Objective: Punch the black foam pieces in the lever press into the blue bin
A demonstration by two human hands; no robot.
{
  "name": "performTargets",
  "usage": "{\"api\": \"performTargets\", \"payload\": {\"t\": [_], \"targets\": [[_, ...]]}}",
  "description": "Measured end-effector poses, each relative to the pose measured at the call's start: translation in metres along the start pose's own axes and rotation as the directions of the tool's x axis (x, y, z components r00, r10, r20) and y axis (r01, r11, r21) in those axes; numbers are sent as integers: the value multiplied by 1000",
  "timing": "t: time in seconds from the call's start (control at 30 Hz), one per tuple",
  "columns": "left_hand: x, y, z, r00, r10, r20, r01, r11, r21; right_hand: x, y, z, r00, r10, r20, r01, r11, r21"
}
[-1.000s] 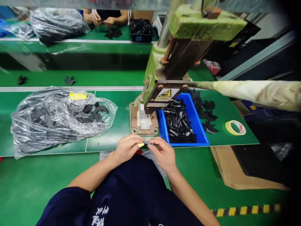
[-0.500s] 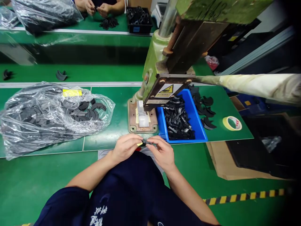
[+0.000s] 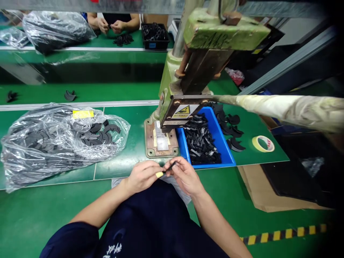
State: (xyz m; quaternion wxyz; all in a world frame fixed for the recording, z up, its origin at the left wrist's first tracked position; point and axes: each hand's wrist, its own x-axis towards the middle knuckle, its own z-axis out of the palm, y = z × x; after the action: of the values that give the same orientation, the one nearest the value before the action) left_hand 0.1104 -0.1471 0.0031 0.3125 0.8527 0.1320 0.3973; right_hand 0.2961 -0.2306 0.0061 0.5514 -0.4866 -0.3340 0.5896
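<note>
Between my hands is a small, narrow black part [image 3: 171, 167], tilted up to the right; its exact kind is hard to make out. My left hand [image 3: 143, 176] pinches its lower left end, and a yellow wrap [image 3: 159, 175] shows at a fingertip. My right hand [image 3: 185, 175] is closed on the upper right end with thumb and fingers. Both hands are at the table's front edge, just in front of the base plate [image 3: 162, 152] of a green hand press [image 3: 168, 77]. A pale metal fixture [image 3: 162, 139] sits on that plate.
Right of the press stands a blue bin [image 3: 228, 150] full of narrow black parts. Curved black pieces [image 3: 236, 144] and a tape roll [image 3: 263, 143] lie beyond it. A clear bag [image 3: 24, 157] of curved pieces lies left. The wrapped press lever [image 3: 268, 104] reaches right. Across, a co-worker's hands [image 3: 110, 27] handle something small.
The black part has turned from nearly level to a steeper tilt, with my right fingers shifted on it. The whole view has moved slightly, so the bench appears lower.
</note>
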Motion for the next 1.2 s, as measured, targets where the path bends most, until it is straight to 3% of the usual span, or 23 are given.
{"api": "performTargets", "payload": {"t": [0.1, 0.23, 0.33, 0.4, 0.57, 0.67, 0.8, 1.03, 1.1, 1.13, 1.2], "targets": [[8, 2, -10, 1000, -22, -3, 22, 999, -28, -2, -5, -2, 976, 165, 140, -178, 980, 91], [15, 6, -16, 989, 108, 105, -101, 992, -72, -4, -3, -1, 913, 280, 296, -340, 924, 174], [16, 7, -15, 979, 137, 148, -124, 988, -95, -2, 1, 1, 890, 311, 333, -393, 894, 215], [17, 2, -14, 981, 101, 166, -90, 993, -73, -2, 0, 0, 903, 312, 295, -386, 892, 236], [36, -41, -16, 987, -163, -6, 161, 963, 218, -8, -19, -12, 972, 217, 90, -233, 939, 253], [50, -77, -14, 974, -224, -40, 224, 911, 347, -16, -34, -19, 987, 154, 50, -161, 959, 233], [60, -107, -8, 968, -241, 72, 190, 889, 416, -24, -44, -26, 996, 92, -1, -89, 976, 200], [65, -113, -8, 936, -241, 255, 85, 860, 503, -22, -57, -50, 989, -86, -124, 97, 992, 81], [67, -113, -9, 932, -234, 276, 67, 862, 502, -14, -71, -56, 957, -216, -194, 218, 976, -10], [67, -113, -9, 931, -230, 283, 62, 865, 498, -9, -82, -58, 916, -313, -249, 302, 950, -82], [67, -112, -9, 930, -225, 291, 58, 871, 488, 0, -110, -55, 752, -563, -343, 509, 826, -241]]}}
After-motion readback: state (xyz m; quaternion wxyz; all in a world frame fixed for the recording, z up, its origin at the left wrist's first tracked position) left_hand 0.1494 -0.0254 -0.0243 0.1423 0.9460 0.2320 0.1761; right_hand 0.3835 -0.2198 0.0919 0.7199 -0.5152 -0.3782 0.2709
